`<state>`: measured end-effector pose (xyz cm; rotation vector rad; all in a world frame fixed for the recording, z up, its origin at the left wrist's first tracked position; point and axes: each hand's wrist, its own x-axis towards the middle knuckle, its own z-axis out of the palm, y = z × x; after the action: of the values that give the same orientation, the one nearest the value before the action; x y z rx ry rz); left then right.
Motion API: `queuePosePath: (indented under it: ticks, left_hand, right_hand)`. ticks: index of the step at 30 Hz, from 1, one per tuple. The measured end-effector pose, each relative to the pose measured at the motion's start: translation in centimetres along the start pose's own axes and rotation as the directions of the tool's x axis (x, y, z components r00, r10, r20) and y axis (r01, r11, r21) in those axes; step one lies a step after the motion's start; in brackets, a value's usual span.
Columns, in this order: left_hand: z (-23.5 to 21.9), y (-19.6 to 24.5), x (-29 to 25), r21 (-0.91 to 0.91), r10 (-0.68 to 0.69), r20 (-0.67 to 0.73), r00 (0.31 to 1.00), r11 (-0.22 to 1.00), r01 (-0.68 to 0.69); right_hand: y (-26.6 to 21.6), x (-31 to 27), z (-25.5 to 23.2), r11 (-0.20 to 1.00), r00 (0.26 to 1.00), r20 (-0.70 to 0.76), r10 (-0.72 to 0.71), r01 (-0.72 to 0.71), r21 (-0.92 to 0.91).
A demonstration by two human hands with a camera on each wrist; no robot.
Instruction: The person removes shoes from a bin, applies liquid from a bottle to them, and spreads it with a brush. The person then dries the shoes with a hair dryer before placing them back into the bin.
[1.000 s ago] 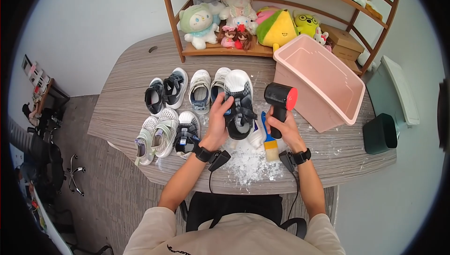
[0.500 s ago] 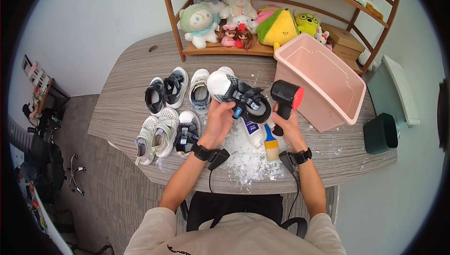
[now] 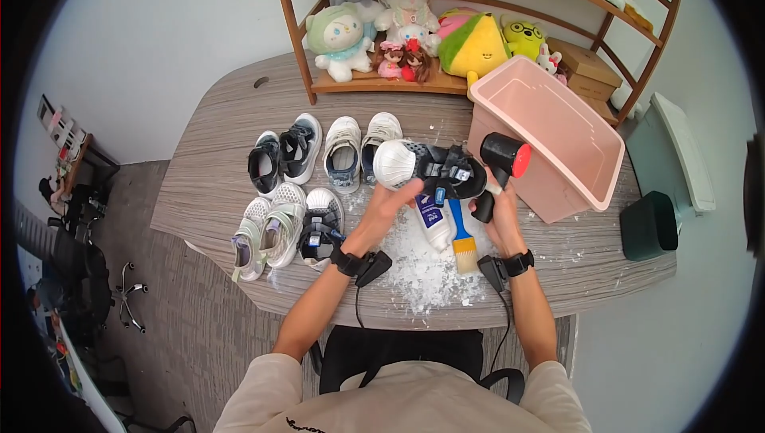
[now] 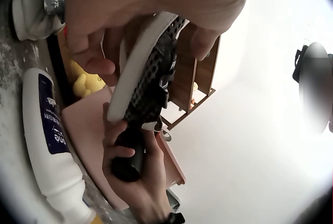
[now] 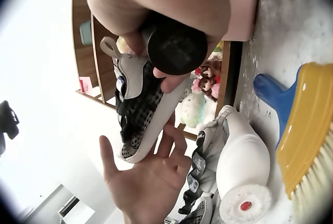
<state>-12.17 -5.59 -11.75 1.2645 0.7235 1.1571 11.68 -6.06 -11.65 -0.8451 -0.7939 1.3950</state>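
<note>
My left hand [image 3: 389,211] holds a black-and-white strap sneaker [image 3: 426,165] by its toe end, above the table; its fingers [image 5: 165,143] are under the white sole. The sneaker lies sideways in the head view, toe to the left. My right hand [image 3: 504,222] grips the handle of a black hair dryer [image 3: 500,151] with a red end, close to the sneaker's heel, and its fingertips touch the shoe. Below them lie a white bottle [image 3: 435,227] with a purple label and a blue-handled brush [image 3: 462,242]. A similar sneaker [image 3: 321,222] stands to the left.
White flakes [image 3: 430,286] cover the table around the bottle and brush. More shoes [image 3: 284,222] stand in rows at left. A pink bin [image 3: 550,126] leans at the right, with a dark green bin [image 3: 649,226] beyond it. A wooden shelf [image 3: 374,85] with plush toys stands behind.
The sneaker has swung from toe-up to lying sideways, its toe now pointing left. The hair dryer has shifted right, and the right hand has come to the sneaker's heel.
</note>
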Motion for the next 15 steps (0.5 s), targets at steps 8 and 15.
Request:
queuePosePath:
  ticks: [8, 15]
  left_hand:
    - [0.3, 2.7, 0.1, -0.233, -0.151, 0.176, 0.973, 0.954, 0.19]
    - [2.0, 1.9, -0.5, -0.206, -0.37, 0.173, 0.913, 0.893, 0.401]
  right_hand:
    - [0.7, 0.1, -0.3, 0.998, 0.997, -0.072, -0.034, 0.037, 0.043]
    - [0.0, 0.0, 0.3, 0.996, 0.998, -0.055, 0.029, -0.033, -0.081]
